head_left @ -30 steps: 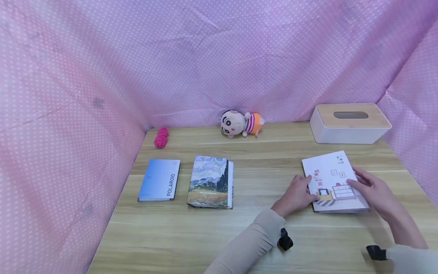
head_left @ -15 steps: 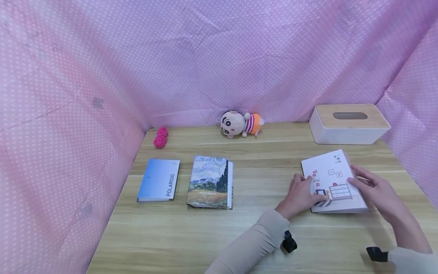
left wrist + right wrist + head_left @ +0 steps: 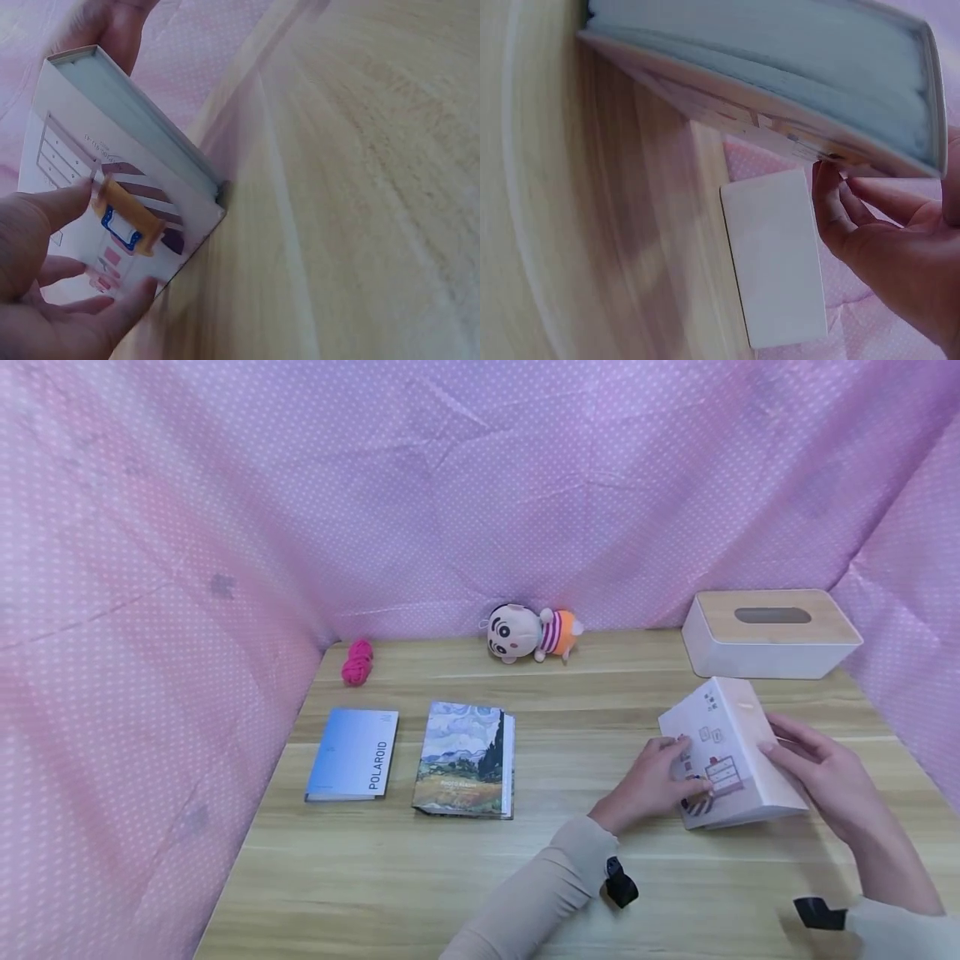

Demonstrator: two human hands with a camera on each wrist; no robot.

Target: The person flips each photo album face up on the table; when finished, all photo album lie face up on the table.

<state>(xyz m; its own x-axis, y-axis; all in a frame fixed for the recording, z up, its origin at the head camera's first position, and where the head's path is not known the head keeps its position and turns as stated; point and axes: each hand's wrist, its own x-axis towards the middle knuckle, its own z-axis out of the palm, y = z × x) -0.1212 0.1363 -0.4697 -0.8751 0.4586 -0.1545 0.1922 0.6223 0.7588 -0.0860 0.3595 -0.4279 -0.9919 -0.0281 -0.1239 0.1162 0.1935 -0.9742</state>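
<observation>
A thick white photo album (image 3: 753, 739) with a furniture drawing on its cover stands tilted at the table's right, its spine side raised and its cover turned left. My right hand (image 3: 843, 789) holds the raised spine side, thumb on the near side and the other fingers around the far side. On the drawn cover (image 3: 67, 105) rest the spread thumb and fingertips of my left hand (image 3: 648, 785). The right wrist view shows the album's page edges (image 3: 765, 45) above my right hand (image 3: 892, 251). Some fingertips are hidden behind the album.
Left of the hands lie a landscape-covered photo album (image 3: 459, 760) and a blue POLAROID album (image 3: 351, 753). Along the back are a pink yarn bundle (image 3: 357, 662), a plush doll (image 3: 528, 633) and a tissue box (image 3: 772, 658) with a wooden lid. Pink dotted cloth (image 3: 480, 493) hangs behind.
The white album has gone from nearly flat to steeply tilted, its right side lifting and its spine coming into view. Both hands have stayed on it. The other objects have not moved.
</observation>
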